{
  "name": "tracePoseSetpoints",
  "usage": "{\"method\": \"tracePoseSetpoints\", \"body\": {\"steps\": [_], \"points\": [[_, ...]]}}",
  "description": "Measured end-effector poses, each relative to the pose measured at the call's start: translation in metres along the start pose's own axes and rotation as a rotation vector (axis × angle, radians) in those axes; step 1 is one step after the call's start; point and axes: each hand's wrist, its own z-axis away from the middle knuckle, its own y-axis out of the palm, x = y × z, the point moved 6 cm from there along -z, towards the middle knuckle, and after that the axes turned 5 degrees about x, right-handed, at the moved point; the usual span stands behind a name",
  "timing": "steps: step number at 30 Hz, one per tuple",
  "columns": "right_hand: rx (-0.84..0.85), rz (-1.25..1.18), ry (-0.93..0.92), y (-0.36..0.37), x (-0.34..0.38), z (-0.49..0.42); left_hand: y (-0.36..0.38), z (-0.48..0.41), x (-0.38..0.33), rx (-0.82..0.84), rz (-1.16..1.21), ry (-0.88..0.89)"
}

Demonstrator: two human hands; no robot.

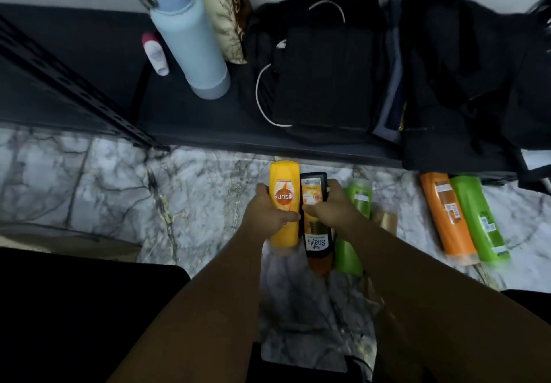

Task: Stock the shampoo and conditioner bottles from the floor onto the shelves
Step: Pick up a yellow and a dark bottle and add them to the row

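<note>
Head view: pickup step, two bottles gripped just in front of the shelf [179,108].
Grip: left hand [268,211] curls round yellow bottle [284,197], right hand [332,208] round black bottle [316,241]; next, lift both onto shelf.

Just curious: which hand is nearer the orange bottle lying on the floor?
Right. The right hand, gripping the black bottle, is left of the orange bottle; the left hand, on the yellow bottle, is farther left.
</note>
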Motion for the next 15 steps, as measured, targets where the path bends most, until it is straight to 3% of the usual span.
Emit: {"method": "tracePoseSetpoints", "body": {"steps": [6, 10, 15], "points": [[0.082, -0.137, -0.124, -0.012, 0.023, 0.041, -0.017, 0.026, -0.021, 0.047, 0.061, 0.14], [0.138, -0.007, -0.217, -0.011, 0.033, 0.069, -0.026, 0.049, -0.023, 0.066, 0.008, 0.216], [0.012, 0.088, -0.343, -0.008, 0.038, 0.098, -0.04, 0.075, -0.044, 0.022, -0.179, 0.298]]}}
